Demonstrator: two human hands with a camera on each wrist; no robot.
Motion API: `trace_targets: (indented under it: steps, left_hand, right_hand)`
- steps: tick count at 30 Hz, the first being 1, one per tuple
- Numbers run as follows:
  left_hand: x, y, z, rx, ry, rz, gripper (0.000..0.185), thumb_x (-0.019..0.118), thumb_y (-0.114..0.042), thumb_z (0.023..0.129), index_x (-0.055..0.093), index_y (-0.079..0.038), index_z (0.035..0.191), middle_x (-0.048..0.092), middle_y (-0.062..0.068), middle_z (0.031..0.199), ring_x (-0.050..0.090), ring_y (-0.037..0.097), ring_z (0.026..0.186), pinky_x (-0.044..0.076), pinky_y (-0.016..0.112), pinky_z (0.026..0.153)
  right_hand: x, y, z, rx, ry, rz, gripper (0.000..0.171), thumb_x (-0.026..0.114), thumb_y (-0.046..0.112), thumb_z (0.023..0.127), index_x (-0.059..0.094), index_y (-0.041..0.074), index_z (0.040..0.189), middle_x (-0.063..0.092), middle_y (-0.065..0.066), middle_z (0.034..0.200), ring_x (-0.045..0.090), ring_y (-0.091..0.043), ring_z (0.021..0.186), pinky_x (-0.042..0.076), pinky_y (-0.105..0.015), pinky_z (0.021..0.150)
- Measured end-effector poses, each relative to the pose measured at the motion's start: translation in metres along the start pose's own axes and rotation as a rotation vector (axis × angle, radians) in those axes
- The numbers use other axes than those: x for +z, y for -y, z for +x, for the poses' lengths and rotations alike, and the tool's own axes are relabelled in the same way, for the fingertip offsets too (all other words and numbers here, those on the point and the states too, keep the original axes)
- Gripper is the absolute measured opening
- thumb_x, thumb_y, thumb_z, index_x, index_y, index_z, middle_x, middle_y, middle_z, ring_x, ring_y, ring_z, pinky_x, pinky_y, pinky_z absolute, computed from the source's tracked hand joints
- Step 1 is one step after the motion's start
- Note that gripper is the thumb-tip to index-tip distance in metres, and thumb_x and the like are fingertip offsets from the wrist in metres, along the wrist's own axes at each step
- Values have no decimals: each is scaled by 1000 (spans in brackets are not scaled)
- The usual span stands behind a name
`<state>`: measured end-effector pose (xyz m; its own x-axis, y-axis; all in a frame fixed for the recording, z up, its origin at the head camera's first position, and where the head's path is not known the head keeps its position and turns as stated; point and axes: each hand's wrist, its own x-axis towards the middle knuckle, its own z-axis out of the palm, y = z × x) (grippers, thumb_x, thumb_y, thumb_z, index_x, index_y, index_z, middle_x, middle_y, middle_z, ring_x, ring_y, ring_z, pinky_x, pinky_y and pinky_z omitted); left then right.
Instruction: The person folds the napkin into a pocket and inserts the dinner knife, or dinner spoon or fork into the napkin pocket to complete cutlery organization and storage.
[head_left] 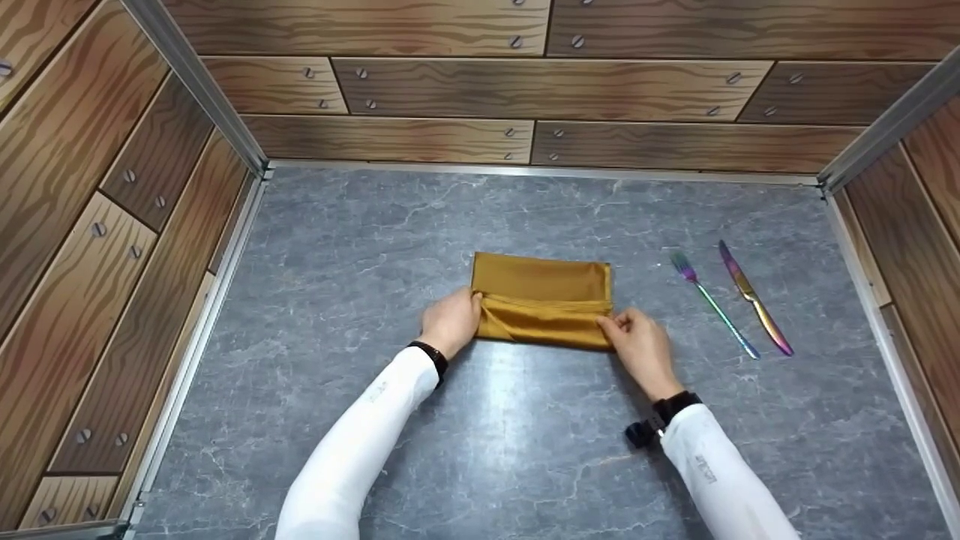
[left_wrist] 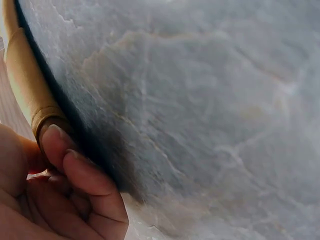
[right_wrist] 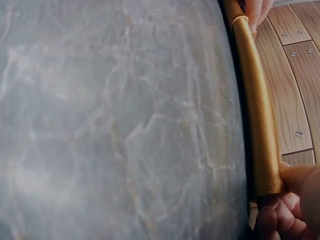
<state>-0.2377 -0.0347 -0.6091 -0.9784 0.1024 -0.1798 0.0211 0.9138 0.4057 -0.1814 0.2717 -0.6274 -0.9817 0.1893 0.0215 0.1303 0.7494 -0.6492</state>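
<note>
Mustard-gold woven cloth napkin [head_left: 541, 298], folded into a rectangle, lies flat at the middle of the grey marble-patterned counter [head_left: 480, 442]. Its near portion is turned up into a soft roll. The left hand [head_left: 450, 321] pinches the roll's left end, fingers curled; the right hand [head_left: 637, 341] pinches its right end likewise. The fabric looks light, limp and a little slick, so it would likely sag or unroll unless held at both ends, as now. An iridescent metal fork [head_left: 711, 304] and matching knife [head_left: 754, 298] lie well apart to the right. Open counter surrounds the napkin; wood-patterned walls [head_left: 112, 247] close three sides.
</note>
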Motion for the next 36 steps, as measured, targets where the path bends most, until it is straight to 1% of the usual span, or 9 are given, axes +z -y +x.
trace_targets:
  steps: [6,13,19,21,25,29,32,34,36]
  left_hand:
    - [2,-1,-1,17,-46,20,35,43,-38,106,64,-11,100,73,13,92,71,36,85,56,52,68]
    - [9,-2,0,62,-111,101,31,45,-35,106,63,-10,100,73,12,85,72,35,80,56,51,64]
    - [16,-1,1,112,-227,168,30,48,-34,105,62,-9,96,71,11,72,71,33,66,54,48,51]
    - [18,-1,0,116,-245,174,30,49,-34,105,61,-8,96,70,11,70,70,33,64,54,48,50]
    - [17,2,0,97,-234,142,30,51,-36,104,59,-8,97,71,12,74,70,35,67,54,50,53]
    - [14,6,1,59,-183,81,32,53,-40,102,59,-9,97,72,13,79,71,37,73,55,52,60]
    - [9,8,2,49,-151,43,33,52,-43,102,56,-12,94,69,10,75,70,34,71,54,51,60]
    - [5,7,3,60,-169,16,32,51,-45,102,55,-14,94,66,6,75,69,31,70,53,50,59]
    - [0,6,3,118,-216,-15,28,50,-42,103,56,-15,98,65,3,82,67,28,72,53,47,60]
  right_hand:
    - [3,1,0,-18,2,-23,32,72,38,92,66,7,86,64,-6,72,56,-19,61,42,-31,58]
    - [4,1,1,-41,2,-55,31,71,36,93,65,6,87,63,-7,72,57,-22,62,43,-34,59]
    - [4,2,-2,-38,-4,-48,30,71,35,93,63,7,84,63,-7,72,57,-22,63,43,-34,58]
    - [3,2,-2,-42,-12,-47,30,72,35,93,63,8,83,63,-7,72,57,-23,63,44,-34,58]
    - [3,1,-2,-44,-12,-48,31,71,36,93,62,8,84,64,-8,73,58,-22,64,44,-34,59]
    - [3,0,-2,-28,9,-52,32,69,38,94,62,9,86,63,-7,75,57,-21,64,43,-32,59]
    - [3,-1,-1,-24,15,-51,31,69,38,94,61,9,86,63,-7,74,56,-21,64,42,-31,58]
    - [3,-1,-1,-26,15,-48,31,69,37,94,61,8,85,62,-7,74,56,-21,63,42,-31,58]
    - [4,-1,-1,-28,13,-40,32,70,37,94,61,8,85,62,-7,73,55,-21,63,42,-31,58]
